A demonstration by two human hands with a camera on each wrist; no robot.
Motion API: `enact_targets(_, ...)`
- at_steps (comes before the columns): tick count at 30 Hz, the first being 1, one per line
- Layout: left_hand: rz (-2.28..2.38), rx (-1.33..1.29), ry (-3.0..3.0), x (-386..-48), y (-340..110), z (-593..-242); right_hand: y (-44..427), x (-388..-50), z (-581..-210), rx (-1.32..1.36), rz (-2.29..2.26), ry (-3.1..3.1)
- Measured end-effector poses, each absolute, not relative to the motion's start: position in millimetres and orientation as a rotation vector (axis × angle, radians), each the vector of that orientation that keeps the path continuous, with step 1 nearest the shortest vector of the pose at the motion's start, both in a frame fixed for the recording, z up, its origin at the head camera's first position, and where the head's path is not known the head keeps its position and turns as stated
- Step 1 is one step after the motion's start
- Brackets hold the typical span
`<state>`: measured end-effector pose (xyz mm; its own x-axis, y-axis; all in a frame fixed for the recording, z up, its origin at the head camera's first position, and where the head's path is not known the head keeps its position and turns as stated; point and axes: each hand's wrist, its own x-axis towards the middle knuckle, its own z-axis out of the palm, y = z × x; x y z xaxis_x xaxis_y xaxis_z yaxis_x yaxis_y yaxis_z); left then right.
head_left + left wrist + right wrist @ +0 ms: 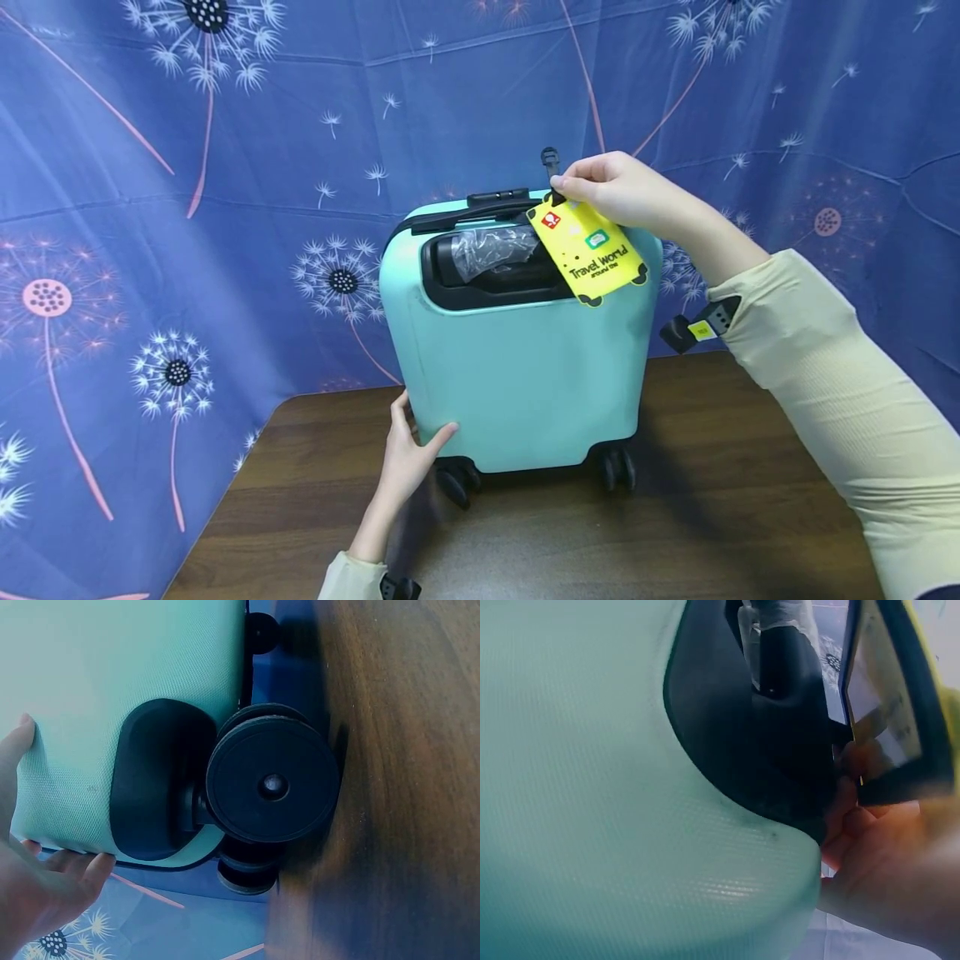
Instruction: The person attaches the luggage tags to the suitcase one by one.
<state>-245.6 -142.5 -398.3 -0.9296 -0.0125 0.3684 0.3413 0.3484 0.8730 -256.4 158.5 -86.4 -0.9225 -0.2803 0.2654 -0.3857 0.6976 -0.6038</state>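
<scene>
A mint-green suitcase (532, 379) stands upright on its black wheels (455, 482). Its lower left side is held by my left hand (405, 454), thumb on the front and fingers around the edge, just above a wheel (274, 761) in the left wrist view. Above the top right corner, my right hand (611, 185) pinches the black strap (551, 162) of a yellow luggage tag (592, 250). The tag hangs tilted before the handle recess. From the right wrist, the tag's dark-framed clear window (885, 682) shows; some fingertips are hidden behind it.
The dark wooden table (315, 500) carries the suitcase. Close behind hangs a blue cloth with dandelion prints (480, 100). Clear plastic wrap (495, 250) covers part of the black handle in the recess. A black side handle strap (450, 218) runs along the top.
</scene>
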Motion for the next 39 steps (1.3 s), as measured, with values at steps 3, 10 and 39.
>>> enact_targets(3,-1.608,-0.291,-2.303,-246,-142,-399,157,-259,-89,0.583,0.96,-2.693)
enact_targets(10,-1.61,-0.295,-2.294,-245,-142,-399,156,-265,-93,0.643,0.947,-2.599)
enact_targets(39,-1.652,-0.281,-2.33,-232,-138,-380,143,-290,-99,0.731,1.024,-2.474)
